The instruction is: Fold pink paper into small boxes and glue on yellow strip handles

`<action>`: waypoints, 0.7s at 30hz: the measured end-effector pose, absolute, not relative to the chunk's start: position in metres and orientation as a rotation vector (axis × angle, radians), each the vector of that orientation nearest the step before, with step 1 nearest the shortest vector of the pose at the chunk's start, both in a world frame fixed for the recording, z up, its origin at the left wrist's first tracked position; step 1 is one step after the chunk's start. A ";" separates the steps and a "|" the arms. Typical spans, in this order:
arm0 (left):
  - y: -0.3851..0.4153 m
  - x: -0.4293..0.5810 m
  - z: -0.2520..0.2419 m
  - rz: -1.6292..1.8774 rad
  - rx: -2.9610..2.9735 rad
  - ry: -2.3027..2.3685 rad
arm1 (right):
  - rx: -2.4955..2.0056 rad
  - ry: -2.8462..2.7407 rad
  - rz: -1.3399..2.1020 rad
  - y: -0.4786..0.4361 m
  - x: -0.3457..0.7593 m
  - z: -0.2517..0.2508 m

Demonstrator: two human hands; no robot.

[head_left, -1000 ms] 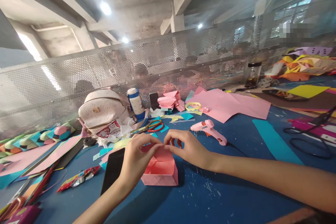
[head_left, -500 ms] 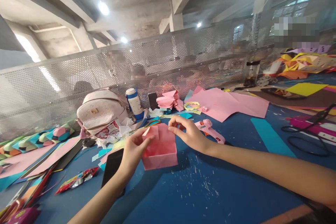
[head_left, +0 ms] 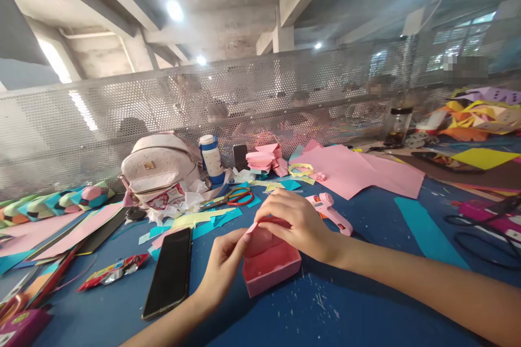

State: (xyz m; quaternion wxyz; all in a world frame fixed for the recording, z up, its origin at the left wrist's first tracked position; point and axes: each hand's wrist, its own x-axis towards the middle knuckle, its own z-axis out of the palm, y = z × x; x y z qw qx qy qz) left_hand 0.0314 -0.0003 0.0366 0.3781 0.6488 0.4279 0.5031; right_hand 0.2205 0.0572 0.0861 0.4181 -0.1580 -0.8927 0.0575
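A small pink paper box (head_left: 274, 274) with an open front stands on the blue table between my hands, its lid raised at the back. My left hand (head_left: 228, 260) pinches the left corner of the lid flap between thumb and fingers. From the right, my right hand (head_left: 295, 222) grips the same flap near that corner, its curled fingers covering much of the lid. Just behind my right wrist lies a pink glue gun (head_left: 331, 214). A black phone (head_left: 170, 271) rests left of my left hand.
Scissors (head_left: 232, 199) lie among paper scraps behind the box. Farther back are a pale backpack (head_left: 163, 165), a white-and-blue bottle (head_left: 211, 160) and pink paper sheets (head_left: 358, 171). A snack wrapper (head_left: 114, 271) lies left. A perforated metal screen (head_left: 252, 97) runs behind, with people beyond it.
My right hand has moved left onto the lid flap, close to my left hand. The box has shifted nearer and turned slightly. The view has tilted, and the phone and scissors show more fully.
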 end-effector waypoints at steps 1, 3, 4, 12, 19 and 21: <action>-0.002 0.031 0.035 1.308 1.663 1.099 | -0.395 -2.234 0.172 0.057 0.219 0.087; -0.004 0.031 0.030 1.367 1.646 1.123 | -0.406 -2.225 0.237 0.057 0.215 0.087; -0.004 0.030 0.026 1.395 1.629 1.139 | -0.415 -2.226 0.269 0.058 0.213 0.088; -0.005 0.028 0.007 1.382 1.635 1.188 | -0.396 -2.410 0.274 0.073 0.202 0.095; -0.005 0.029 0.008 1.401 1.730 1.205 | -0.430 -2.388 0.246 0.067 0.207 0.093; -0.007 0.029 0.010 1.401 1.775 1.195 | -0.456 -2.386 0.246 0.063 0.208 0.093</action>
